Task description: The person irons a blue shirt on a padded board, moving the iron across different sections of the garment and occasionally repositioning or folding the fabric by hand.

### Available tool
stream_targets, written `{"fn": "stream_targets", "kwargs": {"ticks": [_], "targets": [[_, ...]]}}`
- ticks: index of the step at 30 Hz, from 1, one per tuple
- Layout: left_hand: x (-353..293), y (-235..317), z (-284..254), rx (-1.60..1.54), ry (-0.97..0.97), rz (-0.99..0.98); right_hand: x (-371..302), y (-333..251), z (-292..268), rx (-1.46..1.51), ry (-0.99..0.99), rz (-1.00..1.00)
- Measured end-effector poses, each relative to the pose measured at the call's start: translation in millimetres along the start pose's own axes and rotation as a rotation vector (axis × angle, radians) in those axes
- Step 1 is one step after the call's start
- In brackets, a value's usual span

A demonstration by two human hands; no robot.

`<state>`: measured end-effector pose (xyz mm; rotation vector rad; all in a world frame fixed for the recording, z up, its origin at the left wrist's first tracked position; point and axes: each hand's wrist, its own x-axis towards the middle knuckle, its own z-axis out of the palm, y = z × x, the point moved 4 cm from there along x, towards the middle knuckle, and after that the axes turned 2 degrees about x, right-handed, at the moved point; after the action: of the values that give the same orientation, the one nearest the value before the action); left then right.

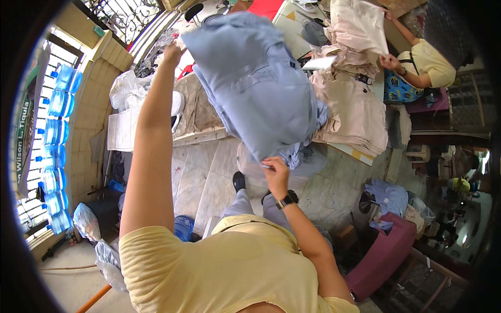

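Note:
A light blue garment (255, 78) is stretched out in the air in front of me, over the table edge. Its exact kind is hard to tell; a small dark patch shows near its right side. My left hand (174, 53), arm raised high, grips its upper left corner. Lower down, my right hand (276, 175), with a dark watch on the wrist, pinches the bottom corner. More crumpled blue cloth (295, 154) lies behind the garment's lower edge, partly hidden by it.
Folded beige garments (352, 112) are stacked on the table to the right. Across it, another person (430, 65) holds up cream cloth (357, 26). A white clear-bagged bundle (128, 88) sits left. Blue water jugs (56, 133) line the window; a maroon chair (383, 255) stands at lower right.

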<state>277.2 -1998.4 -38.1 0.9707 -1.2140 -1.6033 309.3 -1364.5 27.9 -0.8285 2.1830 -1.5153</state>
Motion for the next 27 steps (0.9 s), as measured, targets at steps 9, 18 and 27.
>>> {"fn": "stream_targets", "kwargs": {"ticks": [9,18,27], "targets": [[-297.0,-30.1,27.2,0.705,-0.046,0.169,-7.9,127.8,34.2,0.48,0.029,0.795],[-428.3,-68.7,15.6,0.74,0.01,0.08,-23.1,100.6,14.9,0.193,-0.321,0.754],[-442.8,-149.5,-16.8,0.52,-0.139,-0.146,-142.2,184.4,-98.6,-0.379,-0.319,0.578]]}}
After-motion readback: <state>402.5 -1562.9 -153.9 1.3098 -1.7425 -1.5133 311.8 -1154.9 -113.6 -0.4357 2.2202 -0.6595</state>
